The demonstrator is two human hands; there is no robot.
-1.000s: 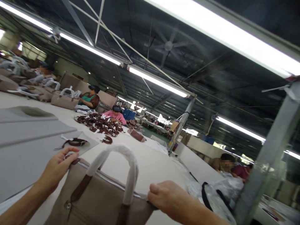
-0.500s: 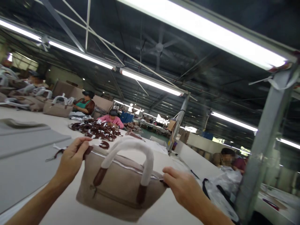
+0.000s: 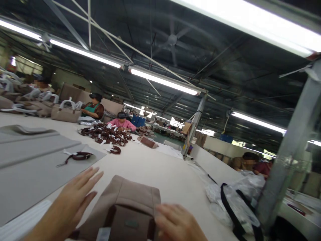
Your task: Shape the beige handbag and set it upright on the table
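Two hands flank a tan bag [image 3: 130, 204] lying on the bench [image 3: 155, 170]: left hand [image 3: 72, 201] spread open beside it, right hand [image 3: 175, 224] blurred, cut off, grip unclear. Beyond lie a strap [image 3: 79, 156], strap pile [image 3: 105, 134] and plastic wrap [image 3: 233, 201].

A bag factory: long worktable [image 3: 155, 167], piled straps [image 3: 105, 134], seated workers [image 3: 92, 106].
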